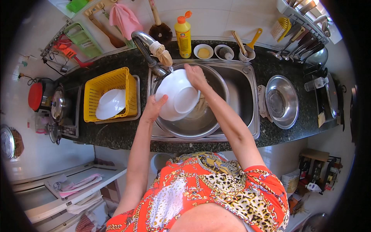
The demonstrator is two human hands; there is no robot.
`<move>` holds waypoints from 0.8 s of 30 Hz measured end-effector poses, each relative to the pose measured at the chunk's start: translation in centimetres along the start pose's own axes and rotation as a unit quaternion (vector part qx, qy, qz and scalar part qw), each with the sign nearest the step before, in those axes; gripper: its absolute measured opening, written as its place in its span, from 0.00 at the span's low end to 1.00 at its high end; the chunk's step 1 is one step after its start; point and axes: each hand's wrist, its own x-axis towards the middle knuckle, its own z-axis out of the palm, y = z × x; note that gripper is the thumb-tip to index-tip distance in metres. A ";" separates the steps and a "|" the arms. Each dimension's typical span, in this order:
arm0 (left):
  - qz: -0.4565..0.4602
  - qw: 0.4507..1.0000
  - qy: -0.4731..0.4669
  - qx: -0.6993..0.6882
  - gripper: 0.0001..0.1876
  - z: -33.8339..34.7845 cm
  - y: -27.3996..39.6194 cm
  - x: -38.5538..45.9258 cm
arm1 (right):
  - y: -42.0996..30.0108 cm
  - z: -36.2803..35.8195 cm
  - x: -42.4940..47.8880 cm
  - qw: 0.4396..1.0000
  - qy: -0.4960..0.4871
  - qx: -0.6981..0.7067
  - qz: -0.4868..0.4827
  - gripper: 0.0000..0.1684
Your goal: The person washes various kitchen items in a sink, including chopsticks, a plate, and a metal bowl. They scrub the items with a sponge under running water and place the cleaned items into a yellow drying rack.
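Note:
Between my two hands a white bowl [177,97] is tilted, its foot ring turned up toward me. My left hand [154,108] grips its lower left edge with the thumb on the outside. My right hand [197,76] holds the upper right edge. A thin stream from the cloth-wrapped tap [161,53] reaches the bowl's far side. Underneath is a large steel basin [189,134] set in the sink [243,95], with water and a pale cloth [200,108] in it. The bowl's inside is hidden from me.
Left of the sink, a yellow plastic basket [132,95] holds white dishware [110,104]. A steel bowl [281,101] and a folded cloth [263,102] lie to the right. A yellow bottle [183,37] and small bowls [203,52] line the back wall. An induction cooker [72,116] stands far left.

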 end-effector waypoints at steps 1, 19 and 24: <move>-0.005 1.000 -0.007 0.018 0.22 0.0 0.1 0.4 | -1.8 -0.8 0.0 0.999 -0.029 -0.025 -0.017 0.27; 0.087 0.984 0.056 0.142 0.13 3.5 -0.7 1.2 | -3.8 1.8 -0.6 0.978 0.100 -0.084 -0.161 0.16; 0.164 0.951 0.117 0.235 0.11 4.6 -1.4 0.7 | -5.2 4.8 -3.5 0.946 0.192 -0.185 -0.183 0.20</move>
